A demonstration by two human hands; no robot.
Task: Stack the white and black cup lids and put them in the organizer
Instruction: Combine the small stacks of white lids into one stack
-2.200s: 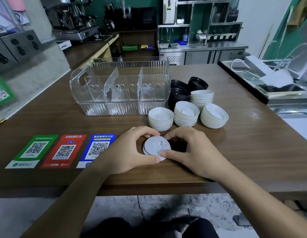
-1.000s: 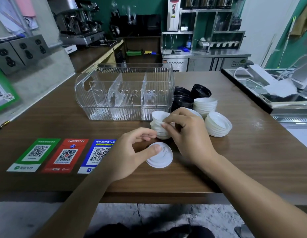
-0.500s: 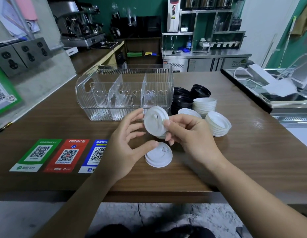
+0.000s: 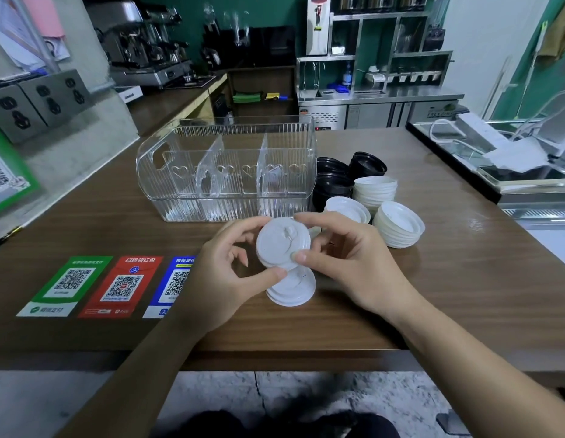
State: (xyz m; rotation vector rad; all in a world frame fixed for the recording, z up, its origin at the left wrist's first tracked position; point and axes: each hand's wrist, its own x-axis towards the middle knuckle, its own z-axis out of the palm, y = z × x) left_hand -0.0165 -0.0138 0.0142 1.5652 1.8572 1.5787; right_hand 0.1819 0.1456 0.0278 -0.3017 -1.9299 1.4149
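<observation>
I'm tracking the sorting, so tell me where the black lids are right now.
In the head view the black lids sit in stacks on the table, right of centre, beside the right end of the clear organizer and just behind the white lid stacks.

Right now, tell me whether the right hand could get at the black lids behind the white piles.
Probably not yet: the right hand is busy holding a white lid, and white piles stand before the black lids.

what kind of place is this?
Likely a café counter: an espresso machine at the back, stacks of cup lids on the table, and QR payment stickers facing customers.
</observation>
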